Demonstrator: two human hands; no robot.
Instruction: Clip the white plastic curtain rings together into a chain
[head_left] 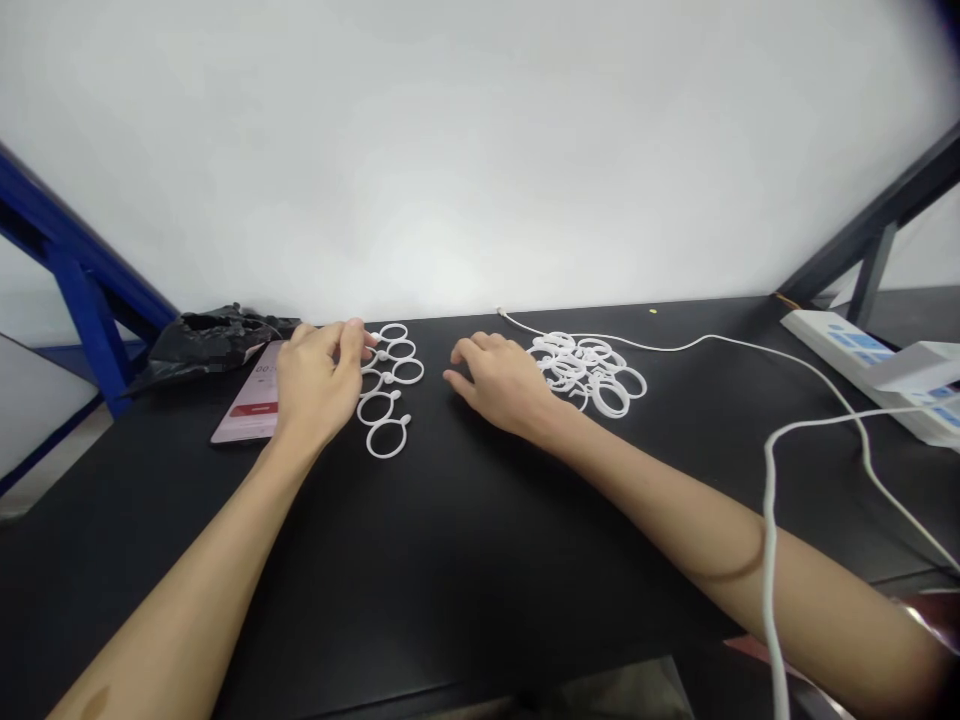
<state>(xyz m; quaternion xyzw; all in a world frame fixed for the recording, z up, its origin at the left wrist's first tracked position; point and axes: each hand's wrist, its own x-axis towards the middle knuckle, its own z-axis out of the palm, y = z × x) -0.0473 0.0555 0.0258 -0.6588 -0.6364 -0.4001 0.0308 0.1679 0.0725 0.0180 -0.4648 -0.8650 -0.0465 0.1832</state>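
Note:
On the black table, several white plastic rings (386, 439), each with a small knob, lie in two close columns left of the middle. My left hand (321, 372) is at the upper left of these rings, its fingers bent together and partly covering a ring. What its fingertips hold, if anything, is hidden. Between the columns and a loose pile of similar white rings (611, 398), my right hand (499, 378) hovers low or rests palm down. Its thumb stands apart from the curved fingers and nothing shows in it. The right wrist is just in front of the pile.
Left of my left hand lie a lit phone (251, 405) and a crumpled black plastic bag (202, 345). A white power strip (847, 350) sits at the right. One white cable (709, 338) runs behind the pile; another cable (769, 520) hangs across my right forearm. A white wall rises behind.

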